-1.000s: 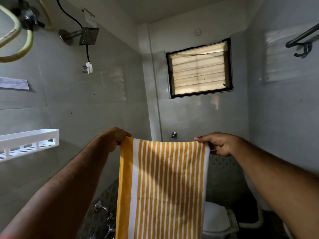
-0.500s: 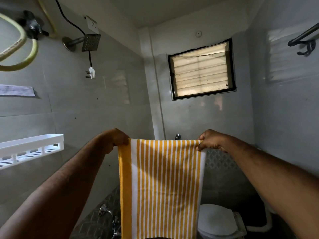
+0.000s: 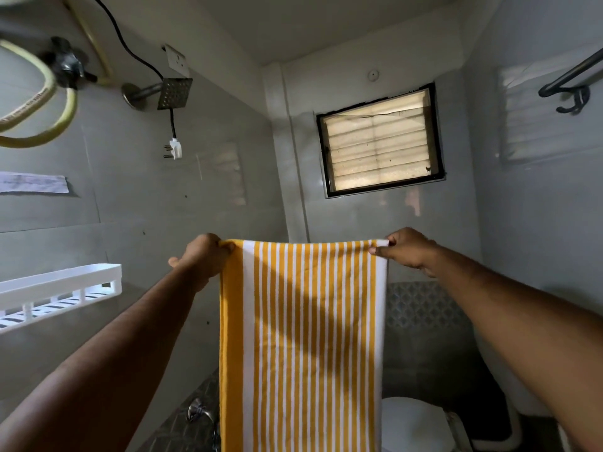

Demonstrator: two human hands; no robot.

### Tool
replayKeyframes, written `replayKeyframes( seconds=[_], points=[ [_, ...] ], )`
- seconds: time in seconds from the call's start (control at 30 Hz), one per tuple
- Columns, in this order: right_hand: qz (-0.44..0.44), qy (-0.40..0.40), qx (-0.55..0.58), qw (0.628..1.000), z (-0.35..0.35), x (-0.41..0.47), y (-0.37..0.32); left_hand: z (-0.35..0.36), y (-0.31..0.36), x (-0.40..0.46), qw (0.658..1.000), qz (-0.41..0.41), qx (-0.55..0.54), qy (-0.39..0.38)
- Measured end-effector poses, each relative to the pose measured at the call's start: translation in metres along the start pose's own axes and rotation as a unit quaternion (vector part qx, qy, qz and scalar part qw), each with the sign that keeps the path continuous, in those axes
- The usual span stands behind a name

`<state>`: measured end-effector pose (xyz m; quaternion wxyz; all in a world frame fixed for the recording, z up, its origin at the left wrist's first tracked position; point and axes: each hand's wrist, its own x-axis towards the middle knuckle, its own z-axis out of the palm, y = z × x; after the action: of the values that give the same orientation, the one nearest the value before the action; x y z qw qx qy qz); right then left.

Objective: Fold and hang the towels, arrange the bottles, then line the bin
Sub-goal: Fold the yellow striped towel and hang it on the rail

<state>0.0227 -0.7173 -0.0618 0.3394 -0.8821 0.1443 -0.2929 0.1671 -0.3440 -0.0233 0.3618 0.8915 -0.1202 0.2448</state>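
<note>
A yellow and white striped towel (image 3: 303,337) hangs straight down in front of me, stretched flat by its top edge. My left hand (image 3: 202,256) grips the top left corner. My right hand (image 3: 408,251) pinches the top right corner. The towel's lower end runs out of the frame at the bottom. A dark towel rail with a hook (image 3: 574,83) is fixed high on the right wall, well above and to the right of my right hand.
A white slotted wall shelf (image 3: 62,288) juts from the left wall. A shower head (image 3: 169,93), a yellow hose (image 3: 42,102) and a dangling plug (image 3: 174,150) are above it. A louvred window (image 3: 380,143) faces me. A white toilet (image 3: 414,425) and a tap (image 3: 199,412) sit below.
My view has tilted slightly downward, so the walls and window sit lower in frame. Both hands keep hold of the towel, which stays stretched and hanging.
</note>
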Motion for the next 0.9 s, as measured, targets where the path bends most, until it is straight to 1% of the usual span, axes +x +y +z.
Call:
replayKeyframes(
  seconds=[0.03, 0.07, 0.1, 0.13, 0.2, 0.23, 0.3, 0.37, 0.4, 0.47, 0.5, 0.53, 0.57, 0.6, 0.63, 0.67, 0.7, 0.73, 0.77, 0.8, 0.83, 0.87, 0.9],
  points=[
    [-0.03, 0.01, 0.1, 0.994, -0.007, 0.0, -0.007, -0.003, 0.003, 0.003, 0.998, 0.018, -0.051, 0.028],
    [-0.051, 0.019, 0.198, 0.979, -0.014, 0.0, -0.013, -0.006, 0.009, 0.002, 0.993, 0.038, -0.088, 0.063],
    [-0.06, 0.008, 0.274, 0.96, -0.019, 0.001, -0.017, -0.009, 0.017, 0.001, 0.985, 0.058, -0.125, 0.1],
    [-0.054, -0.022, 0.318, 0.946, -0.021, 0.001, -0.017, -0.012, 0.025, 0.0, 0.976, 0.075, -0.163, 0.122],
    [-0.01, -0.091, 0.3, 0.95, -0.012, -0.006, -0.011, -0.016, 0.039, -0.001, 0.961, 0.098, -0.213, 0.145],
    [0.017, -0.106, 0.284, 0.953, -0.002, -0.009, -0.004, -0.016, 0.043, -0.002, 0.958, 0.108, -0.219, 0.151],
    [0.047, -0.078, 0.302, 0.949, 0.019, -0.013, 0.006, -0.016, 0.049, -0.007, 0.957, 0.127, -0.196, 0.174],
    [0.05, -0.025, 0.333, 0.941, 0.032, -0.016, 0.004, -0.011, 0.045, -0.006, 0.956, 0.15, -0.141, 0.208],
    [0.051, -0.003, 0.339, 0.939, 0.037, -0.015, 0.003, -0.01, 0.043, -0.003, 0.96, 0.153, -0.114, 0.203],
    [0.059, 0.032, 0.347, 0.935, 0.041, -0.01, -0.003, -0.016, 0.049, 0.007, 0.97, 0.149, -0.075, 0.178],
    [0.065, 0.041, 0.362, 0.929, 0.042, -0.008, -0.007, -0.023, 0.056, 0.011, 0.97, 0.149, -0.085, 0.171],
    [0.074, 0.047, 0.382, 0.92, 0.041, -0.006, -0.012, -0.029, 0.064, 0.014, 0.966, 0.148, -0.13, 0.167],
    [0.088, 0.056, 0.401, 0.91, 0.041, -0.002, -0.014, -0.037, 0.072, 0.011, 0.956, 0.143, -0.213, 0.141],
    [0.108, 0.068, 0.411, 0.903, 0.041, 0.003, -0.015, -0.042, 0.076, 0.005, 0.939, 0.116, -0.318, 0.067],
    [0.129, 0.076, 0.418, 0.896, 0.043, 0.01, -0.011, -0.043, 0.075, -0.004, 0.909, 0.061, -0.408, -0.057],
    [0.148, 0.078, 0.42, 0.892, 0.046, 0.016, -0.002, -0.037, 0.064, -0.011, 0.881, 0.0, -0.434, -0.188],
    [0.164, 0.069, 0.412, 0.894, 0.052, 0.022, 0.008, -0.024, 0.046, -0.02, 0.867, -0.038, -0.41, -0.281],
    [0.186, 0.048, 0.398, 0.897, 0.057, 0.024, 0.018, -0.005, 0.025, -0.025, 0.873, -0.062, -0.357, -0.326],
    [0.206, 0.021, 0.384, 0.9, 0.061, 0.019, 0.021, 0.013, 0.01, -0.029, 0.886, -0.083, -0.316, -0.328],
    [0.231, -0.01, 0.362, 0.903, 0.061, 0.01, 0.023, 0.028, -0.002, -0.026, 0.901, -0.107, -0.296, -0.299],
    [0.252, -0.048, 0.338, 0.906, 0.06, 0.001, 0.02, 0.034, -0.006, -0.025, 0.905, -0.126, -0.308, -0.266],
    [0.261, -0.092, 0.322, 0.906, 0.058, -0.007, 0.016, 0.037, -0.009, -0.02, 0.896, -0.135, -0.353, -0.233],
    [0.256, -0.131, 0.326, 0.9, 0.057, -0.008, 0.015, 0.035, -0.008, -0.011, 0.873, -0.149, -0.414, -0.211]
  ],
)
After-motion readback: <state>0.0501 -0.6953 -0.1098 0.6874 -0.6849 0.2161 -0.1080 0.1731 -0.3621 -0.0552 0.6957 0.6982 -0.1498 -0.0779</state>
